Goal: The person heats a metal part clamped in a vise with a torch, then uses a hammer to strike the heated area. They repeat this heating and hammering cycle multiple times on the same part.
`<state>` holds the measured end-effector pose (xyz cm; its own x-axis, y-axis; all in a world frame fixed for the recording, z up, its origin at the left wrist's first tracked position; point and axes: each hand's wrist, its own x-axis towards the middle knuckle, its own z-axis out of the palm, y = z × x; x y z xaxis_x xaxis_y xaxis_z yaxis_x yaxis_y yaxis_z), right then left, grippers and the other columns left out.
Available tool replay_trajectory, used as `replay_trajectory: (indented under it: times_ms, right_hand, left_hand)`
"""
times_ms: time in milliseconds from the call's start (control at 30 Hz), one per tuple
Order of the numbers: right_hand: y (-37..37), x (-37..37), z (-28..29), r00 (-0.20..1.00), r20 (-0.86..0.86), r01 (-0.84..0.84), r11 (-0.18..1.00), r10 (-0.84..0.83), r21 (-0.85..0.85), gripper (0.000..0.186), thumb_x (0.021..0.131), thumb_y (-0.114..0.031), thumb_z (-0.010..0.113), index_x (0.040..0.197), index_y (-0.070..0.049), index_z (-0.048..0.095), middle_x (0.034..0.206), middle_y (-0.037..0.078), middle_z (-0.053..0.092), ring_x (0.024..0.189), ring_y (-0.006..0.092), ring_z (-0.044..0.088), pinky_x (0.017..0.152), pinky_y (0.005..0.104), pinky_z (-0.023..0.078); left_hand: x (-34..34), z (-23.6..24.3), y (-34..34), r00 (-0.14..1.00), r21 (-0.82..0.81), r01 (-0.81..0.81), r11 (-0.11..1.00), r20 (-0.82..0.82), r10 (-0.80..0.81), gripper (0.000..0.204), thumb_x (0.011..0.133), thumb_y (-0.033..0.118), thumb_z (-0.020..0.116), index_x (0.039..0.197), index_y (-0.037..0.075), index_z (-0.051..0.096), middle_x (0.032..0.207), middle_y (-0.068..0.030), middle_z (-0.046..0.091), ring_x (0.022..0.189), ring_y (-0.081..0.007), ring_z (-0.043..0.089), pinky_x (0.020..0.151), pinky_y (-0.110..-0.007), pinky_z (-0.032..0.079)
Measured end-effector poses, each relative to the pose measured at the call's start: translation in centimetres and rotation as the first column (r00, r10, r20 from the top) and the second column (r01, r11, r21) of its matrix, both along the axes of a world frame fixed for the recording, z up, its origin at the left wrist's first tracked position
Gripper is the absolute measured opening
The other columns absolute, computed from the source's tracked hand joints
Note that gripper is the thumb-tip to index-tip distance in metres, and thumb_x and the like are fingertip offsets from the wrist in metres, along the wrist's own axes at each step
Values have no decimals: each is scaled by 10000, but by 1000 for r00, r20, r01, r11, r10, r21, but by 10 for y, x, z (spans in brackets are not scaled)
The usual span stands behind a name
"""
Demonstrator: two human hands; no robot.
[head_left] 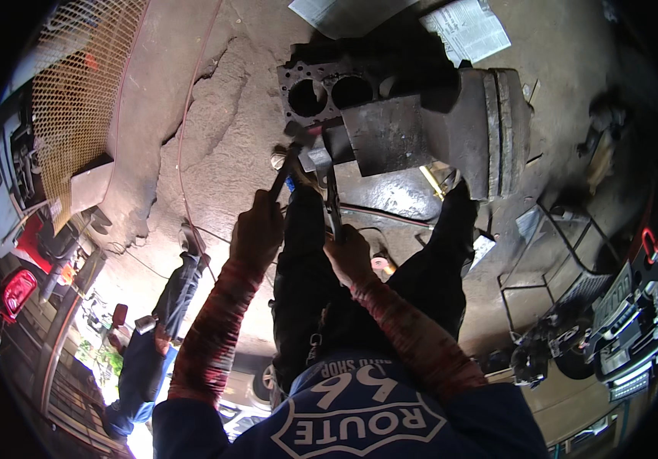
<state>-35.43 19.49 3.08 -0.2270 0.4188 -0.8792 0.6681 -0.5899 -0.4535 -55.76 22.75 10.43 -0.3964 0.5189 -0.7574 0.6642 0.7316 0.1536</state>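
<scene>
My left hand (pixel 258 228) is closed round the handle of a hammer (pixel 283 174); its blurred head is raised near the corner of a dark engine block (pixel 329 99) with round bores. My right hand (pixel 349 254) grips a dark long-handled tool (pixel 333 191), perhaps tongs. Beside the tool's far end is a shiny grey metal piece (pixel 316 159); whether the tool clamps it I cannot tell. Just right of that lies a flat dark metal plate (pixel 386 136), against a large rusty cylindrical metal body (pixel 466 130). Both hands are below these parts, close to my legs.
Newspaper sheets (pixel 466 30) lie on the cracked concrete floor behind the block. A thin hose (pixel 183 130) runs along the left. Wire mesh (pixel 84 107) leans at the far left. Another person (pixel 141 375) in blue stands at the lower left. A metal frame (pixel 554 283) stands at right.
</scene>
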Motion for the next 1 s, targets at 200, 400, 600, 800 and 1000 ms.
replay_trajectory:
  times_ms: [200, 400, 600, 800, 1000]
  right_hand:
    - [-9, 2, -5, 999, 0, -33, 994, 33, 103, 208, 811, -213, 657, 858, -26, 579, 789, 201, 634, 763, 414, 635, 687, 488, 487]
    - [-6, 3, -2, 1000, -15, 10, 998, -9, 54, 203, 810, -205, 657, 853, -28, 567, 798, 202, 635, 796, 413, 642, 695, 480, 486]
    - [-6, 3, -4, 999, -33, 1, 1000, 0, 26, 259, 795, -261, 622, 910, -31, 594, 840, 228, 657, 839, 466, 640, 736, 541, 506]
    - [-10, 3, -5, 1000, -21, 8, 994, -6, 107, 221, 827, -208, 697, 828, -28, 569, 735, 151, 601, 686, 303, 593, 647, 436, 469]
    - [6, 9, 2, 996, -36, -77, 996, 78, 47, 233, 813, -244, 645, 917, -40, 601, 854, 210, 674, 858, 439, 664, 750, 516, 515]
  left_hand:
    - [-20, 49, 23, 919, 579, -393, 714, 245, 308, 235, 1055, 192, 550, 1226, 32, 560, 827, -57, 565, 622, -159, 540, 507, -273, 415]
    - [-7, 24, 30, 868, 694, -496, 522, 394, 301, 309, 1075, 355, 500, 1198, 75, 544, 830, -72, 586, 677, -215, 537, 552, -325, 472]
    - [-7, -2, -12, 961, 362, -253, 897, -10, 275, 192, 1027, 234, 605, 996, 50, 555, 786, -284, 585, 862, -543, 595, 563, -512, 479]
    - [-4, 36, 16, 712, 665, -666, 339, 430, 555, 180, 1077, 239, 529, 1170, 86, 548, 702, 24, 504, 505, -57, 442, 447, -211, 391]
    - [6, -19, -27, 970, 310, -241, 920, 37, 242, 212, 1028, 251, 588, 1093, 53, 553, 756, -237, 597, 610, -470, 532, 534, -501, 446]
